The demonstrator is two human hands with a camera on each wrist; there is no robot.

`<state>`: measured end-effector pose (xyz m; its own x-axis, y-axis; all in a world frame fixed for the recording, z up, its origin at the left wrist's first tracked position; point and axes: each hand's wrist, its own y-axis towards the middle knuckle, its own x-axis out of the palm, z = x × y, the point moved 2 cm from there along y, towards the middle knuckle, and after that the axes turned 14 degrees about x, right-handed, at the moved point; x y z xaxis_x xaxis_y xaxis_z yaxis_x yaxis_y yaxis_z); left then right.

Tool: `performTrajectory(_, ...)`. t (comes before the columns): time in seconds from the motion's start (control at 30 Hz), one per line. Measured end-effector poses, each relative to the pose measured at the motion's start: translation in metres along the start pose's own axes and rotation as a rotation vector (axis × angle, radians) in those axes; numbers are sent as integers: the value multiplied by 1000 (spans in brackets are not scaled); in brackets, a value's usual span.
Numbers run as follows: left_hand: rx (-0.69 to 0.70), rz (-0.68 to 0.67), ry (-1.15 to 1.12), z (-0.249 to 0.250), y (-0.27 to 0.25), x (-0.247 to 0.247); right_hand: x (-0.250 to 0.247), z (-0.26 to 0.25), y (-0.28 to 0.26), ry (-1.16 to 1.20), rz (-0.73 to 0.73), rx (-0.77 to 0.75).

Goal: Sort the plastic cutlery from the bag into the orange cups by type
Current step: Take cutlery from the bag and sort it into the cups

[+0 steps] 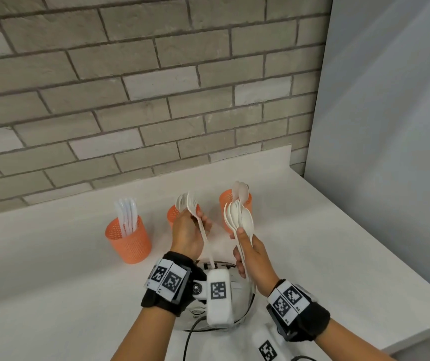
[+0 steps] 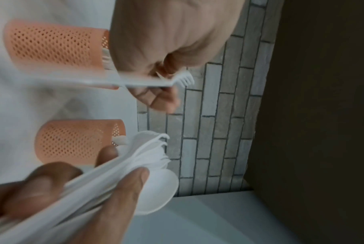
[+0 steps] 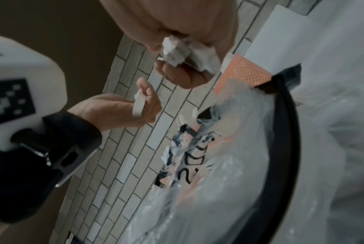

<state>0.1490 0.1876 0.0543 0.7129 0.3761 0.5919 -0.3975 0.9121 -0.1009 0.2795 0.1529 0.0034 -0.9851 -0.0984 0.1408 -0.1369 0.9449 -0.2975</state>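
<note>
My left hand (image 1: 194,225) grips a small bunch of white plastic forks (image 1: 188,201) by the handles, tines up, in front of the middle orange cup (image 1: 172,214). My right hand (image 1: 242,243) holds a fanned bundle of white spoons (image 1: 239,217) in front of the right orange cup (image 1: 234,201), which has spoons in it. The left orange cup (image 1: 128,239) holds clear knives. In the left wrist view the fork tines (image 2: 184,80) stick out past my fingers and the spoons (image 2: 154,181) sit below. The clear printed bag (image 1: 242,298) lies under my wrists.
The cups stand in a row on a white counter (image 1: 52,256) against a brick wall (image 1: 130,100). A grey panel (image 1: 390,126) closes the right side, and the counter's edge (image 1: 403,332) runs close by on the right. The bag (image 3: 229,181) fills the near counter.
</note>
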Motion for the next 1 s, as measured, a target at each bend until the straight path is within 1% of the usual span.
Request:
performTrajectory(0.1,-41,6,123,-12,-1,-7,2,-1,0,-7,-1,-5)
performTrajectory(0.17,-53,-58,226,-18,-8,-5,2,-1,0,-15,-3,-22)
performTrajectory(0.23,-45,-149,390,-23,-18,-1,3,-1,-1,-25,-6,-31)
performTrajectory(0.3,-2,-233,522,-27,-26,2,5,-1,-1,-40,-17,-44)
performTrajectory(0.4,102,-285,571,-34,-34,7,7,-1,-2,-51,-24,-61)
performTrajectory(0.5,162,-266,589,-37,-35,9,6,-2,-4,-35,-25,-64)
performTrajectory(0.67,212,-239,606,-41,-33,8,3,-1,-4,-7,-27,-38)
performTrajectory(0.83,311,-91,556,-27,-24,7,2,2,-4,3,-59,36)
performTrajectory(0.9,328,-33,540,-22,-17,2,1,3,-4,-11,-64,26)
performTrajectory(0.93,321,-25,522,-20,-14,-1,0,3,-5,-27,-56,15)
performTrajectory(1.0,311,-63,501,-16,-12,-3,-2,3,-5,-46,-45,-4)
